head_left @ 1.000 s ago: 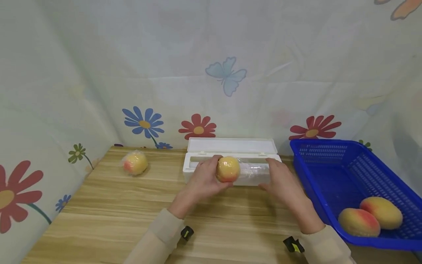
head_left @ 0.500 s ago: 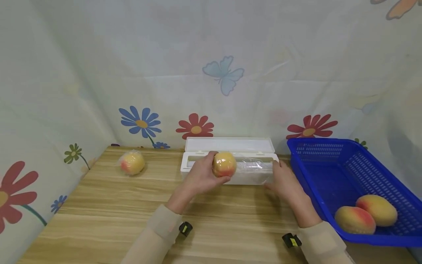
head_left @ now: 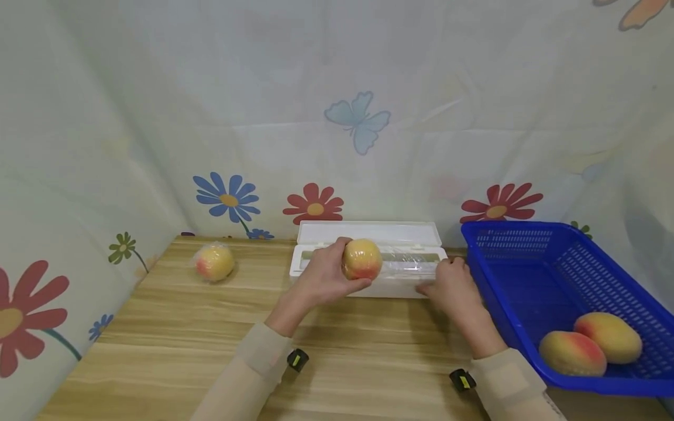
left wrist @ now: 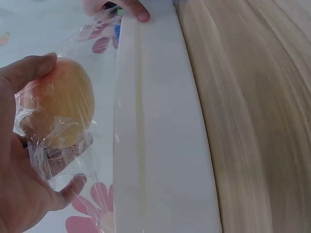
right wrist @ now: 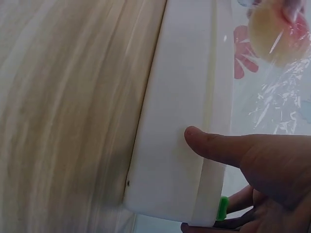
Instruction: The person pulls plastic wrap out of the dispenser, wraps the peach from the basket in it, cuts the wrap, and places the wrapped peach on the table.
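The person wears long, plain cream-beige sleeves, the left sleeve [head_left: 239,374] being the one nearer the left edge of the bench [head_left: 158,351]. A broad cuff in matching cloth closes each at the wrist. The right sleeve [head_left: 513,389] bears small dark markings towards its lower end. Beside each cuff sits a small, blocky black device [head_left: 298,359] with a yellow-green patch. The left hand [head_left: 329,275] and right hand [head_left: 457,289] are bare.

Four mangoes [head_left: 363,259] [head_left: 216,262] [head_left: 572,354] [head_left: 609,337], two hands [head_left: 327,273] [head_left: 455,290]
Two mangoes in film [head_left: 408,261], two in one blue basket [head_left: 521,286]; one cling-film dispenser [head_left: 389,288], one desk [head_left: 179,333].
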{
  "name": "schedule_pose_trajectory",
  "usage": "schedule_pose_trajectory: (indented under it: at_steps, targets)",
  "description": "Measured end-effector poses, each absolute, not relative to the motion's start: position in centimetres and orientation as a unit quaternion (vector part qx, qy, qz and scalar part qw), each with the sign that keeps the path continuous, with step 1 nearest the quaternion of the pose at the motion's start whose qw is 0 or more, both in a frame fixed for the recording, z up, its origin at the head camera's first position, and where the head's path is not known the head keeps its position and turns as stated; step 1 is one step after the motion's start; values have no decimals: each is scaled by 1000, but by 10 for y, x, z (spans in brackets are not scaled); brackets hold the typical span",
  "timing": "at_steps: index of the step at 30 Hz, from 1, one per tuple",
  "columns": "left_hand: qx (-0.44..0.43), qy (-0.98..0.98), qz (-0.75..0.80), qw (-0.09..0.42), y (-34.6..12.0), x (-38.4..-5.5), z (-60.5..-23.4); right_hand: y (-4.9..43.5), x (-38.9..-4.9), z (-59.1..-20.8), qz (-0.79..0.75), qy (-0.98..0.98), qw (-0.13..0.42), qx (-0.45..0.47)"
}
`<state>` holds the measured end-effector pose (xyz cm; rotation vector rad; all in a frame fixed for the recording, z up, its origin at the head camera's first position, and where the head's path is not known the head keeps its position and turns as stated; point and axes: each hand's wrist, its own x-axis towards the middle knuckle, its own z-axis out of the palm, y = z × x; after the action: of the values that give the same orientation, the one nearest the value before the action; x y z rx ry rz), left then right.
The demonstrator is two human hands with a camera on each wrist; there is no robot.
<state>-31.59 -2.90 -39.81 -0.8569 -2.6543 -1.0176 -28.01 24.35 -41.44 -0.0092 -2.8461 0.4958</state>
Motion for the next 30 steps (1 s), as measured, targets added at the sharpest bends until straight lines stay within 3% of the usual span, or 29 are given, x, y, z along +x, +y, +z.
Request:
schedule_pose_trajectory:
  at_steps: [8, 17, 30]
  targets:
    - [-311, -882, -344, 79, -29, -314, -392, 241, -282, -419, 146, -980, 135, -16]
    - [-332, -871, -348, 104, -31, -309, -385, 237, -283, -421, 106, -978, 179, -13]
    - [-366, -853, -357, 103, -35, -299, -375, 241, -286, -421, 158, -975, 157, -22]
